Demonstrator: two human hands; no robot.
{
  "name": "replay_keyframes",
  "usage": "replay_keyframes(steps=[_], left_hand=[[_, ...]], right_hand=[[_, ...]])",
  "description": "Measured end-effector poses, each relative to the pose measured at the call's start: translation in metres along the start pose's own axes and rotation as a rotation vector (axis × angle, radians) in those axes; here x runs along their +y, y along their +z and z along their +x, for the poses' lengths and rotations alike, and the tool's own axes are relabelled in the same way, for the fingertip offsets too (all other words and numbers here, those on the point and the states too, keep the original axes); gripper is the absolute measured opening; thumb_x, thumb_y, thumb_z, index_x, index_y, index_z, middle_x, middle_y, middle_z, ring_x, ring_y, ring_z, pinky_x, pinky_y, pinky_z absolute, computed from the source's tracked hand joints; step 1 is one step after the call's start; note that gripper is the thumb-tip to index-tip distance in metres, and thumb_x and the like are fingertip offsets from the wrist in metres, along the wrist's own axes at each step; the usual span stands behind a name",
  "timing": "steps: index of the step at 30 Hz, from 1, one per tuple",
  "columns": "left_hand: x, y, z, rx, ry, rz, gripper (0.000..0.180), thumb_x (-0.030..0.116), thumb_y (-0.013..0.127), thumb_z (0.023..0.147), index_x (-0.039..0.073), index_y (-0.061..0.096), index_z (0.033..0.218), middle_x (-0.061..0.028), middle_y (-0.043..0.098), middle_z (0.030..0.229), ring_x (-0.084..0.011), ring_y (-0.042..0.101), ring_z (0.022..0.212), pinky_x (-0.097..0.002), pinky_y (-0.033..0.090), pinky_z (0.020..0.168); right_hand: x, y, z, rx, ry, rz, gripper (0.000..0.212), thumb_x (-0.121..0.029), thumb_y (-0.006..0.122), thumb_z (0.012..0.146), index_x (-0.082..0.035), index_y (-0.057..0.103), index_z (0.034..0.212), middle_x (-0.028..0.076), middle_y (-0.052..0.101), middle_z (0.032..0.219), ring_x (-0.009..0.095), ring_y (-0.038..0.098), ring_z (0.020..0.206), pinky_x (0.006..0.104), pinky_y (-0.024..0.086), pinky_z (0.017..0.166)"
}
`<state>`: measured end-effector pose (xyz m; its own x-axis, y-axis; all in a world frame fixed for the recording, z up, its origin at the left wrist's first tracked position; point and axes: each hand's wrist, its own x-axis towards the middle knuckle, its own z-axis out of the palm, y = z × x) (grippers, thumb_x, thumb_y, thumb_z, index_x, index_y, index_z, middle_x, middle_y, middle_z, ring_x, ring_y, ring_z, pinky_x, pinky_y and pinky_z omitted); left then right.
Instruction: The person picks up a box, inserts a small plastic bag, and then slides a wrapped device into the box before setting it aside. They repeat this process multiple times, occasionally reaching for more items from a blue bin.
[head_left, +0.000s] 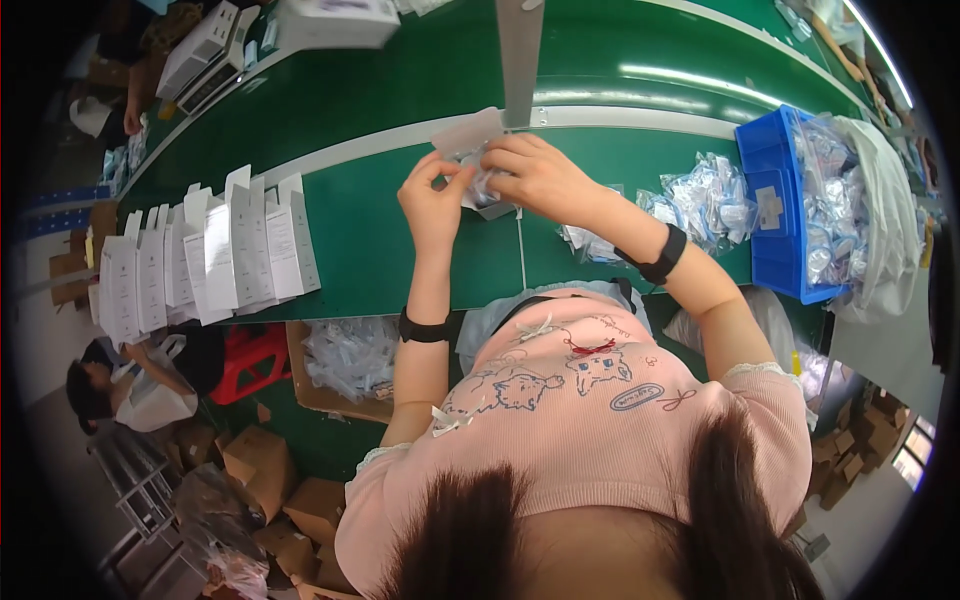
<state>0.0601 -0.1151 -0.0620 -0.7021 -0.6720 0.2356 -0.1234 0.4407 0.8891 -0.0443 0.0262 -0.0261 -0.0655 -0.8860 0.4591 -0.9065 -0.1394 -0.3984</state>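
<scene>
A small white carton (470,133) is between my hands at the middle of the bench, its flap standing up at the far side. My left hand (436,198) is closed at the carton's left side, thumb and forefinger bent together. A clear plastic packet (477,184) with pale contents shows at the carton's opening, partly covered by fingers. My right hand (540,176) has its fingers curled onto this packet from the right; their tips are partly hidden and slightly blurred. Beneath my right forearm lie loose clear packets (592,245).
White cartons with raised flaps (215,250) stand in a row at left. More packets (705,200) are heaped at right beside a full blue bin (775,205). A metal post (520,65) rises beyond my hands. Below the bench is an open cardboard box (350,365); a person (150,385) sits at left.
</scene>
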Motion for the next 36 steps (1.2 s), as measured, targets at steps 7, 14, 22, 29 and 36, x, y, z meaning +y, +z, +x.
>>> replay_keyframes(steps=[7,14,22,29,36], left_hand=[[0.005,0.0,-0.006,0.009,-0.079,-0.048,0.014,0.006,0.069,0.062,-0.002,0.058,0.065,-0.0189,0.061,0.09,-0.0186,0.058,0.066,-0.0263,0.042,0.051],[-0.005,0.003,-0.01,0.137,0.107,-0.064,0.01,0.004,0.067,0.068,-0.001,0.058,0.07,-0.0117,0.06,0.088,-0.009,0.052,0.066,-0.0211,0.035,0.049],[0.0,-0.042,-0.008,-0.056,0.141,-0.173,0.046,0.018,0.068,0.07,0.005,0.049,0.11,-0.0158,0.045,0.12,-0.0313,0.046,0.11,-0.0401,0.041,0.086],[-0.044,-0.21,0.054,0.298,-0.058,1.258,0.086,0.038,0.073,0.061,0.021,0.029,0.133,-0.0153,0.015,0.141,-0.0391,0.012,0.129,-0.068,0.015,0.092],[-0.105,-0.261,0.044,0.195,-0.344,1.494,0.076,0.016,0.065,0.07,0.026,0.025,0.134,-0.0144,0.024,0.138,-0.0389,0.028,0.122,-0.0669,0.022,0.089]], right_hand=[[-0.012,-0.003,0.001,-0.327,0.056,-0.25,0.036,-0.035,0.064,0.069,-0.009,0.061,0.093,0.003,0.055,0.085,0.026,0.043,0.106,0.0599,0.015,0.1],[0.009,0.012,-0.007,-0.099,0.005,0.026,0.051,-0.021,0.072,0.062,-0.01,0.054,0.108,0.006,0.055,0.102,0.028,0.037,0.116,0.0544,0.016,0.102],[-0.001,0.07,-0.032,0.525,0.405,0.402,0.09,-0.012,0.078,0.05,-0.005,0.032,0.128,0.016,0.038,0.126,0.028,0.04,0.115,0.0418,0.026,0.101],[0.023,0.051,-0.045,0.244,0.612,0.417,0.083,-0.008,0.077,0.054,-0.001,0.034,0.125,0.012,0.046,0.119,0.022,0.046,0.109,0.0334,0.038,0.091],[0.056,0.005,-0.067,0.812,0.893,0.743,0.072,-0.008,0.076,0.057,-0.002,0.041,0.12,0.008,0.052,0.11,0.019,0.052,0.099,0.0317,0.044,0.083]])
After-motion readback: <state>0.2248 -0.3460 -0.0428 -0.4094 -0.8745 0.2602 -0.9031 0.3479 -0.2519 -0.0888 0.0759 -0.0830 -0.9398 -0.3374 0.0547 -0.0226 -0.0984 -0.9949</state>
